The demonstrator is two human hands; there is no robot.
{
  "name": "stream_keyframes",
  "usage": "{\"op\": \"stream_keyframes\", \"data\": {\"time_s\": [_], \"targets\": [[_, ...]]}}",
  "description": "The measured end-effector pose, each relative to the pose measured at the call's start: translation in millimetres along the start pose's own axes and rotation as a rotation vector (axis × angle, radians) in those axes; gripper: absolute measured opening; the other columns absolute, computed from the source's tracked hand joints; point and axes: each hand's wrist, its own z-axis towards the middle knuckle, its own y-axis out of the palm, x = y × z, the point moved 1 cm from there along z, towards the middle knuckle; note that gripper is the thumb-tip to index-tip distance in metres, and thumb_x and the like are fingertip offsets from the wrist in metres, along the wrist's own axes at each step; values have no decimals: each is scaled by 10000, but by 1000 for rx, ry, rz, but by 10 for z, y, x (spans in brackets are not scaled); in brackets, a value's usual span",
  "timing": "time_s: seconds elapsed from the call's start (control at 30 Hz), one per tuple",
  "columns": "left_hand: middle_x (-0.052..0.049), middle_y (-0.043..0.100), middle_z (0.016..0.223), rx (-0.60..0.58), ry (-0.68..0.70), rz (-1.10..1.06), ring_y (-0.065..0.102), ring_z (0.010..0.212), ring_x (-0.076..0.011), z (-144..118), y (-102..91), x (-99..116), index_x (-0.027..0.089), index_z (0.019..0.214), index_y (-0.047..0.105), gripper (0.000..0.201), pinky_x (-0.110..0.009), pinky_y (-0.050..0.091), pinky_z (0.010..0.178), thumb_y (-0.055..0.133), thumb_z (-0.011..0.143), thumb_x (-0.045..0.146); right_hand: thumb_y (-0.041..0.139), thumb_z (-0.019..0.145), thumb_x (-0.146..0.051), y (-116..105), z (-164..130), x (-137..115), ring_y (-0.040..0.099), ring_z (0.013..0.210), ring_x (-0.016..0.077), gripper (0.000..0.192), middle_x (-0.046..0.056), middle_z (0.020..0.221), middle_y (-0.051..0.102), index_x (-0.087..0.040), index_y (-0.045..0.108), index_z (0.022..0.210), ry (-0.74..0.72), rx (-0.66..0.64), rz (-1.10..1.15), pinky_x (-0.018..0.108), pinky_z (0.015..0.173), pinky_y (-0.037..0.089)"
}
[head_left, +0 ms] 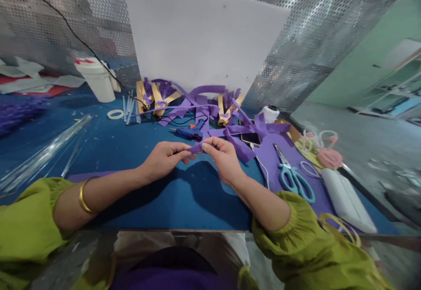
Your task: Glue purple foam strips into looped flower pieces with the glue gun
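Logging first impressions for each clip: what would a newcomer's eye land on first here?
Both hands, left hand and right hand, pinch a purple strip at the centre, above the blue tabletop. Behind them lies a tangle of purple ribbon with a blue glue gun. Teal scissors lie to the right.

Even daylight from my right; soft shadows beneath my forearms on the blue table (184,198). Edges bend and blur.

Purple strip (196,148) pinched between left hand (163,159) and right hand (223,158). Blue table (131,149). Teal-handled scissors (294,177) on purple sheet (272,160). Blue glue gun (190,132). White cup (97,79), red rim. Green sleeves (26,224), gold bangle (83,196). Pink flower (329,157).
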Motion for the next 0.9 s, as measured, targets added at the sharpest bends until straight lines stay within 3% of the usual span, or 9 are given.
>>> {"op": "stream_keyframes", "data": {"time_s": [0.1,0.23,0.4,0.57,0.67,0.77,0.83,0.9], "targets": [[-33,753,800,-51,20,-57,667,719,-152,23,-26,-4,148,884,747,255,-233,492,705,555,895,315,726,715,-325,-2,8,8,604,674,132,144,-7,682,692,-186,691,702,35,-25,84,292,749,483],[-1,696,693,-19,73,32,578,606,-116,22,-42,-6,154,821,730,279,-208,418,597,529,916,322,732,716,-320,2,9,15,619,680,135,140,-3,681,701,-185,696,709,59,-22,113,301,767,487],[4,717,719,34,174,182,596,641,-116,-13,-15,8,174,761,751,343,-207,405,626,523,938,358,714,744,-317,15,-18,-11,603,680,138,139,0,687,685,-181,693,724,-25,34,-27,297,726,476],[9,720,669,92,176,246,596,582,-115,-45,7,6,186,729,757,378,-216,387,573,545,934,423,679,770,-312,23,-37,-33,592,676,144,137,4,686,673,-178,687,739,-78,56,-157,295,700,459],[4,762,759,120,106,201,652,612,-132,-50,7,5,204,981,755,315,-227,442,616,529,942,420,664,784,-314,21,-41,-52,583,674,143,137,1,690,669,-181,682,755,-122,32,-170,291,689,451],[-10,779,935,139,66,118,720,787,-157,-54,11,15,215,1288,571,406,-246,495,738,576,920,386,661,786,-305,18,-46,-77,579,672,142,126,-2,690,667,-183,681,761,-146,40,-191,284,679,449],[-15,762,975,194,91,132,716,880,-172,-58,13,26,216,1229,547,428,-256,495,779,654,868,417,659,787,-296,21,-51,-90,583,671,142,118,-2,688,669,-184,682,759,-152,53,-203,282,678,453],[-9,740,950,246,127,202,695,851,-172,-64,15,37,214,1071,581,391,-256,484,749,712,810,474,658,787,-287,30,-59,-97,587,671,141,111,-3,688,673,-185,683,752,-161,61,-220,280,682,457]]}}
